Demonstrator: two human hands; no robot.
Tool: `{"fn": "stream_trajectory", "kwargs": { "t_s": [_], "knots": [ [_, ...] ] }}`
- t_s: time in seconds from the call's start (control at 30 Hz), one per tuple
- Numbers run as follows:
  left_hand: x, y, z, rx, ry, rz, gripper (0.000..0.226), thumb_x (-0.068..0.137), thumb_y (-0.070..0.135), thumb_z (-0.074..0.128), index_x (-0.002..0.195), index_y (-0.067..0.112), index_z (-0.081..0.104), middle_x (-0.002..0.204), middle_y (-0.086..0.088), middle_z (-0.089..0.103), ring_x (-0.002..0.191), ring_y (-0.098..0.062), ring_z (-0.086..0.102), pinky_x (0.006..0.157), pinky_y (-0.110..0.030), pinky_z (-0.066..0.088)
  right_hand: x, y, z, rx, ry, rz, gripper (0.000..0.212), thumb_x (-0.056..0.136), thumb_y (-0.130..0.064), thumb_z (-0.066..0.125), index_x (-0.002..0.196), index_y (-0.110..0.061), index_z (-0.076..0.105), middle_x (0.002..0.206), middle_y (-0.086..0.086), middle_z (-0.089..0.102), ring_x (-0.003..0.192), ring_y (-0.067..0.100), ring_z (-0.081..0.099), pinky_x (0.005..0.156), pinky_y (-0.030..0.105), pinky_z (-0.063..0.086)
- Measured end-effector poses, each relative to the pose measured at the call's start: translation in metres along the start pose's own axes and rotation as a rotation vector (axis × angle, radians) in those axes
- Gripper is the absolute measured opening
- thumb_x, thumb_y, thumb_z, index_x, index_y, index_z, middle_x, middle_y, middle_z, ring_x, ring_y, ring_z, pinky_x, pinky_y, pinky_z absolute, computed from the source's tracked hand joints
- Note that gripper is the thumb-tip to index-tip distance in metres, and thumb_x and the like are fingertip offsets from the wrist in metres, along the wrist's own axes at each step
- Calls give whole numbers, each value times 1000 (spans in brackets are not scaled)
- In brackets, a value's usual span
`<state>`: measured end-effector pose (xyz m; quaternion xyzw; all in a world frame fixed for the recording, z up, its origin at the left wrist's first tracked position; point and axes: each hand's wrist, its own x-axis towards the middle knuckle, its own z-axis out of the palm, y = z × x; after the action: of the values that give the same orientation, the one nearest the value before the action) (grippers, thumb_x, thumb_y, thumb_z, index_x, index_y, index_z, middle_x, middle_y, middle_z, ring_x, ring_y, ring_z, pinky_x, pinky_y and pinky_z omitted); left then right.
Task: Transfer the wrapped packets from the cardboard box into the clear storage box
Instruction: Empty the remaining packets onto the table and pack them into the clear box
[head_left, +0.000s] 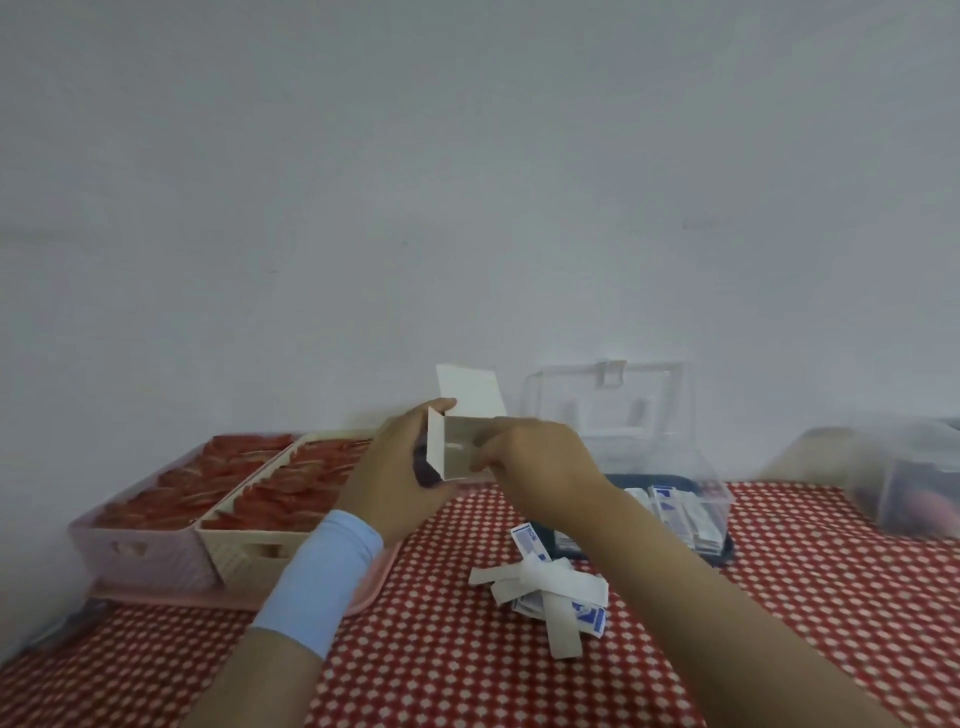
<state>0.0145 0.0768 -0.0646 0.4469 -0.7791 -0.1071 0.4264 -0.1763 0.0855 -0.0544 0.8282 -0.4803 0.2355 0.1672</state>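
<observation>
Half the cardboard box (458, 448) hides behind left hand (387, 480) and right hand (532, 465).

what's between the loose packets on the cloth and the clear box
Nothing on the cloth: the packets lie just in front of the clear box, its lid open. Only the right forearm crosses above the gap.

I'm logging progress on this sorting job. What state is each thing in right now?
cardboard box: held up, flap open.
left hand: grips the cardboard box.
right hand: fingers curled at the box's opening; a pinch is unclear.
clear storage box: lid up, packets inside.
loose packets: piled on the tablecloth, outside both boxes.
baskets: filled with red items, on a pink tray.
</observation>
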Motion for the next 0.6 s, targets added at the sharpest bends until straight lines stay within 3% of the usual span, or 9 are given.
{"fn": "stream_trajectory", "kwargs": {
  "t_s": [0.1,0.17,0.3,0.37,0.43,0.5,0.6],
  "knots": [
    [1,7,-5,92,-60,81,81,69,34,87,135,50,43,123,18,55,111,5,51,98,-22,46,13,-6,-7,-66,-349,13,35,92,-7,55,115,-28,72,109,-2,69,89,21,63,69,29,45],
    [-1,9,-8,143,-92,122,82,68,40,87,134,54,41,122,16,55,113,-1,52,98,-24,45,19,-11,-9,-93,-441,39,27,94,-8,55,114,-18,69,98,1,67,83,22,61,69,29,43],
    [-3,12,-11,176,-99,147,80,72,30,86,138,45,44,120,21,50,116,-5,51,98,-27,47,21,-16,-15,-13,-498,89,29,94,-7,54,120,-14,67,108,6,68,92,25,64,82,31,51],
    [-4,7,-15,212,-89,123,79,75,22,83,141,39,44,120,20,49,117,-5,48,100,-29,46,16,-16,-25,64,-435,70,37,98,-8,49,127,-21,67,121,4,66,105,24,63,89,31,50],
    [-5,0,-18,202,-82,80,79,75,27,83,142,39,43,125,14,53,117,-4,47,102,-32,46,6,-10,-39,200,-336,117,35,101,-13,47,121,-26,72,126,-4,66,110,18,61,96,30,49],
    [-6,-6,-19,165,-57,34,80,72,34,83,142,37,43,129,10,54,117,-5,47,102,-33,45,-6,1,-49,326,-330,203,34,99,-13,48,107,-29,77,117,-9,68,101,14,64,93,29,52],
    [-9,-9,-15,78,-1,-25,79,73,32,83,141,37,43,128,11,54,119,-8,49,102,-34,45,-23,12,-55,390,-533,232,36,96,-11,49,99,-32,78,120,-10,69,76,12,71,74,29,59]
  ]
}}
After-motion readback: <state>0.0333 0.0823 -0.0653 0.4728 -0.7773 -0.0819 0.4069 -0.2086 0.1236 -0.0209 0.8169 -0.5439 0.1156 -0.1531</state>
